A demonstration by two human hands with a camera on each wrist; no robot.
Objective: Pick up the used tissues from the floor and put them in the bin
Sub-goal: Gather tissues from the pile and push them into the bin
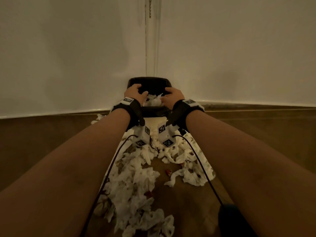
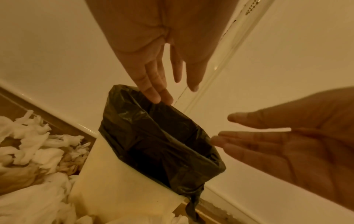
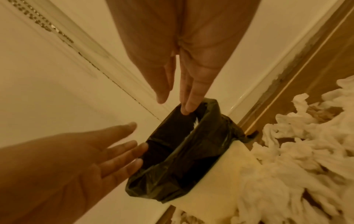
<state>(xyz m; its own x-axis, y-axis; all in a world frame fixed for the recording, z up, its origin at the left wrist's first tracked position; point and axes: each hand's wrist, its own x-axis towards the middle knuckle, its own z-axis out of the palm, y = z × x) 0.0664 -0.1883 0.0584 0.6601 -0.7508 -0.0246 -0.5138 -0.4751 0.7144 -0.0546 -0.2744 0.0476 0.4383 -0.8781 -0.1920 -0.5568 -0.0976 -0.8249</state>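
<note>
White crumpled tissues [image 1: 136, 185] lie in a long band on the wooden floor [image 1: 51, 151]. In the head view the band runs from the near edge of the floor, between the two forearms, up to the foot of the bin [image 1: 148, 80]. The bin stands in the far corner of the floor, where the two walls meet. The left hand [image 1: 135, 93] and the right hand [image 1: 172, 97] are both over its mouth, with a small white clump [image 1: 153, 100] between them, low at the near rim. From this view alone one cannot tell if the fingers hold it.

The left wrist view is clearer. Both hands have straight, spread fingers and nothing in them. The left fingertips [image 2: 162, 97] touch, or nearly touch, the far rim of the black liner [image 2: 162, 144]. The loose tissues are on the floor behind and beside the cream wall [image 2: 114, 189] of the bin.

In the right wrist view the palms face each other across the mouth, both empty, and a white scrap [image 3: 195, 121] shows inside the liner.

The next load probably lies straight behind the hands, toward the person, about equally near to both. Pulling back is free, but the walls close the far and side room.
</note>
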